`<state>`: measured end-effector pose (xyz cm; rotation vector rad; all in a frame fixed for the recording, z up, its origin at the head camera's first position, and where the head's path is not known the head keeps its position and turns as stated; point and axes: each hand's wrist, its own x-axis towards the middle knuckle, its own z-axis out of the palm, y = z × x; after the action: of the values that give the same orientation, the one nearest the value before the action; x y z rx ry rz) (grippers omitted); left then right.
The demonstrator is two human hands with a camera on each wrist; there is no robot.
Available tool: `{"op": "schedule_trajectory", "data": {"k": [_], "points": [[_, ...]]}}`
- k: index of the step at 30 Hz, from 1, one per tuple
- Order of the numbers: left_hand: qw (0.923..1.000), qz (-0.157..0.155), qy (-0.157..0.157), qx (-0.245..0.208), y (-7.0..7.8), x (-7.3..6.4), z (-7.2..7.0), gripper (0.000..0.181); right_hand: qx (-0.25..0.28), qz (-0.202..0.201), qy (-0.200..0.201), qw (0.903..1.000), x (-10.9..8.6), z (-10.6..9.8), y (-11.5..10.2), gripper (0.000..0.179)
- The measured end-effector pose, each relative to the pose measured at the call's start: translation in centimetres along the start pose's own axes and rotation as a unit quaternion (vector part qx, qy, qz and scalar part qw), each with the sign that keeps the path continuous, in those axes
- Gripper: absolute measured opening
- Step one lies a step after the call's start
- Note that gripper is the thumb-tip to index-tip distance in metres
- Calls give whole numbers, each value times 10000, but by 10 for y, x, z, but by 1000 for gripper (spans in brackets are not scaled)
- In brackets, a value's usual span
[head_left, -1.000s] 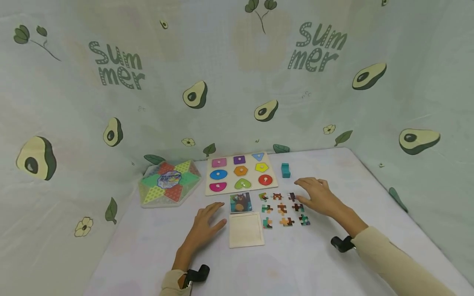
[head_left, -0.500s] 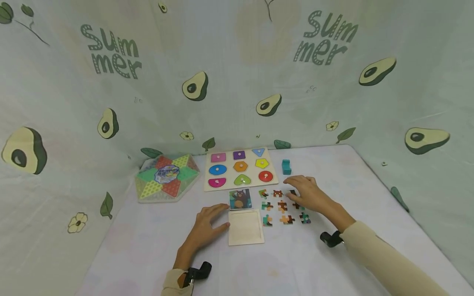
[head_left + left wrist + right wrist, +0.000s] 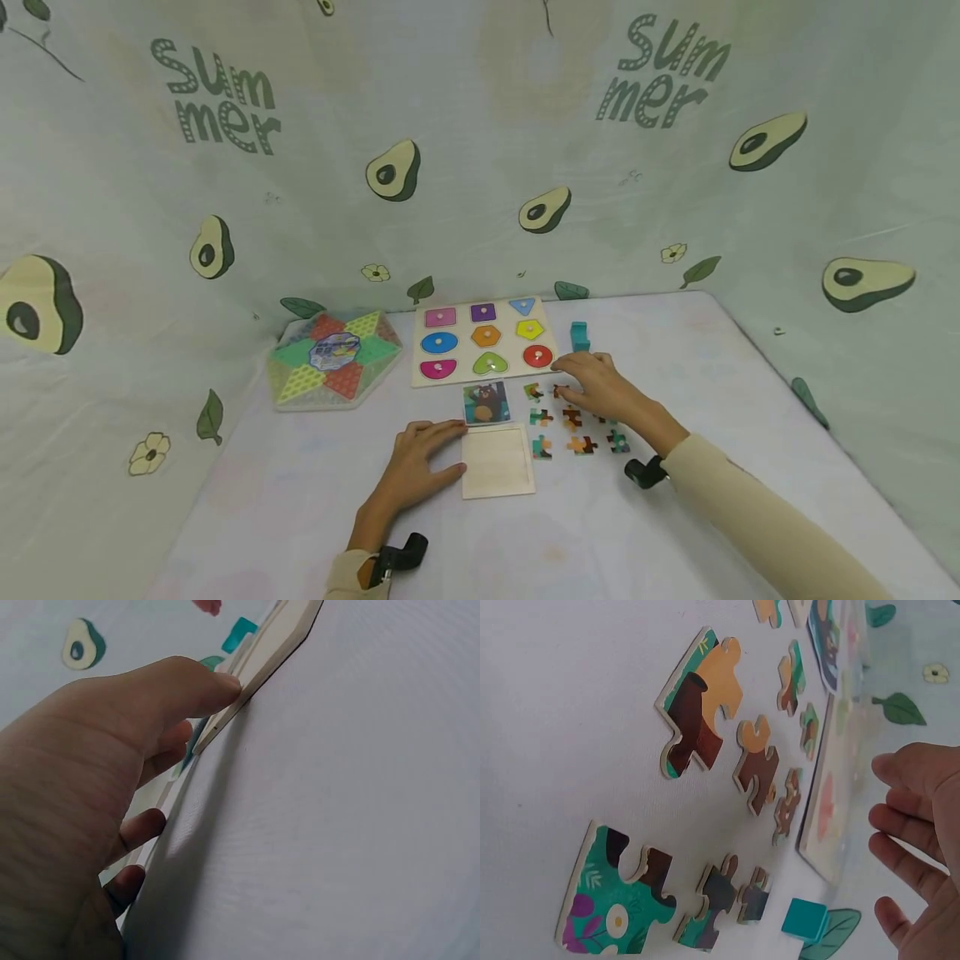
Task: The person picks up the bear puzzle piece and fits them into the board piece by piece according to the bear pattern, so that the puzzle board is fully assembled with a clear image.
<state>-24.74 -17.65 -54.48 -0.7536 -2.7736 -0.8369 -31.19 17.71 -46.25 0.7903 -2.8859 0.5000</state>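
Note:
My left hand (image 3: 408, 471) rests at the left side of a square wooden puzzle tray (image 3: 498, 458), thumb and index fingertip right at its edge. In the left wrist view the thumb (image 3: 217, 691) touches the tray's rim (image 3: 281, 652). My right hand (image 3: 606, 392), fingers loosely spread and holding nothing, hovers over the upper right of the jigsaw pieces, partly covering some. Rows of these pieces lie apart beside the tray, among them a green-and-purple flowered corner piece (image 3: 619, 900) and a brown-and-orange piece (image 3: 697, 709). A bear picture card (image 3: 486, 403) lies just beyond the tray.
Behind the card lies a wooden shape board (image 3: 462, 352) with coloured knobbed shapes. A hexagonal star-patterned game box (image 3: 335, 354) is at the back left, a small teal block (image 3: 580, 336) at the back right. A printed curtain (image 3: 465, 125) hangs behind the table.
My right hand has moved left across the upper row of puzzle pieces. My left hand has moved slightly right, up to the tray's edge. The head view has tilted a little.

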Motion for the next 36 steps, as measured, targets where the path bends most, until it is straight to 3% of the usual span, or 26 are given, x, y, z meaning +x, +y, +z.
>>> {"op": "schedule_trajectory", "data": {"k": [6,13,19,36], "points": [[9999,7,-2,-126,1,1,-3,48,59,-137,-118,9998,8,6,0,38],[9991,235,70,-341,2,-1,-5,40,56,-159,-279,9995,15,17,5,35],[9991,297,134,-266,2,-2,-6,41,101,-217,-444,9987,23,22,4,33],[9989,102,22,-459,2,-2,-4,44,104,-244,-736,9969,41,40,7,24]]}}
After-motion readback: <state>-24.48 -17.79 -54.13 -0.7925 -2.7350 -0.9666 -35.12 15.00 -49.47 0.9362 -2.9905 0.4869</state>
